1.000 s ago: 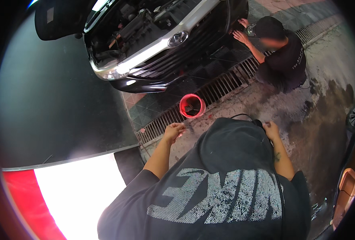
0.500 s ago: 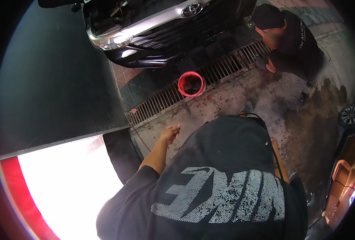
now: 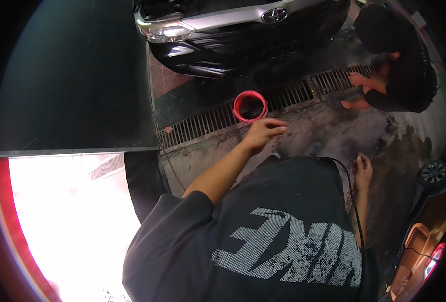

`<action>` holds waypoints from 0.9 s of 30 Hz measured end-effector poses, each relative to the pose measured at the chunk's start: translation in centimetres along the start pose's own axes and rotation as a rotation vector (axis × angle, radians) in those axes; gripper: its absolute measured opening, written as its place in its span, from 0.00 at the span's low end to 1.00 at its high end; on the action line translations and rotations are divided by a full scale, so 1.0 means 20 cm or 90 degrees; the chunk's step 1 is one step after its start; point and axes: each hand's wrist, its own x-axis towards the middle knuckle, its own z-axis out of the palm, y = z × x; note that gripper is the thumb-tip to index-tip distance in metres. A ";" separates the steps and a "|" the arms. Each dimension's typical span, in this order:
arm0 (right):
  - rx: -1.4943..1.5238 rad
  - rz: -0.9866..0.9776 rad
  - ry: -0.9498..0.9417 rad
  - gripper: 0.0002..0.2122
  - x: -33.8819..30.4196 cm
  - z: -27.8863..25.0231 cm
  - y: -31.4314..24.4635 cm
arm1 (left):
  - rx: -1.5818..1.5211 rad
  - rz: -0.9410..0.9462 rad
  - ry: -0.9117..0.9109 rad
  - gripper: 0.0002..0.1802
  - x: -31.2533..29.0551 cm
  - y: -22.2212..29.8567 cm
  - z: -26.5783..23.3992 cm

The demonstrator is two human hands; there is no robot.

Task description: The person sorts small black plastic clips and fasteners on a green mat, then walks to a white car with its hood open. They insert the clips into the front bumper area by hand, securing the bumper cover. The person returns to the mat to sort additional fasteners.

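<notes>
My left hand point(image 3: 265, 135) hangs in front of my body, just on the near side of a red bucket point(image 3: 236, 109). Its fingers are loosely bent and apart from the thumb, and nothing shows in them. Dark contents are visible inside the bucket; their kind is too dim to make out. Low on my right side, my right hand point(image 3: 363, 168) is loosely curled with gaps between the fingers, and I see nothing held. A thin black cord point(image 3: 351, 189) runs down over my dark shirt beside that arm.
A dark car front point(image 3: 228, 22) stands beyond a long metal drain grate point(image 3: 288, 99). At far right, another person point(image 3: 406, 65) squats by the grate. A dark panel point(image 3: 77, 80) borders the left. An orange car point(image 3: 424, 236) sits at lower right on wet concrete.
My left hand has moved right and forward, nearer the bucket. My right hand has come out from beside my body. The other person has bent lower, reaching toward the grate.
</notes>
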 end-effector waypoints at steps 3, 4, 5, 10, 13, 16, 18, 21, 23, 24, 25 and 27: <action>0.032 -0.074 -0.250 0.13 -0.17 0.27 -0.66 | 0.088 0.145 -0.102 0.17 -0.16 0.29 0.36; 0.080 -0.063 -0.318 0.13 -0.22 0.34 -0.77 | 0.058 0.175 -0.132 0.17 -0.20 0.33 0.46; 0.130 -0.052 -0.386 0.14 -0.25 0.39 -0.85 | 0.039 0.197 -0.163 0.17 -0.26 0.39 0.55; 0.243 -0.060 -0.544 0.14 -0.32 0.39 -0.96 | 0.188 0.395 -0.162 0.20 -0.48 0.50 0.76; 0.262 -0.061 -0.590 0.13 -0.33 0.23 -0.86 | 0.184 0.411 -0.113 0.21 -0.54 0.41 0.91; 0.345 0.010 -0.610 0.12 -0.34 -0.01 -0.79 | 0.194 0.415 -0.119 0.21 -0.57 0.31 1.16; 0.405 0.058 -0.576 0.11 -0.33 -0.22 -0.74 | 0.196 0.462 -0.090 0.20 -0.55 0.24 1.39; 0.437 0.048 -0.552 0.09 -0.33 -0.59 -0.63 | 0.244 0.495 -0.105 0.17 -0.54 0.18 1.74; 0.427 0.044 -0.538 0.09 -0.34 -0.84 -0.52 | 0.270 0.501 -0.116 0.15 -0.55 0.10 1.95; 0.424 0.048 -0.520 0.09 -0.34 -0.95 -0.47 | 0.280 0.505 -0.124 0.14 -0.53 0.07 2.06; 0.421 0.052 -0.501 0.09 -0.35 -1.06 -0.43 | 0.290 0.509 -0.132 0.13 -0.53 0.05 2.16; 0.450 0.061 -0.455 0.08 -0.37 -1.22 -0.41 | 0.337 0.545 -0.147 0.12 -0.51 0.04 2.34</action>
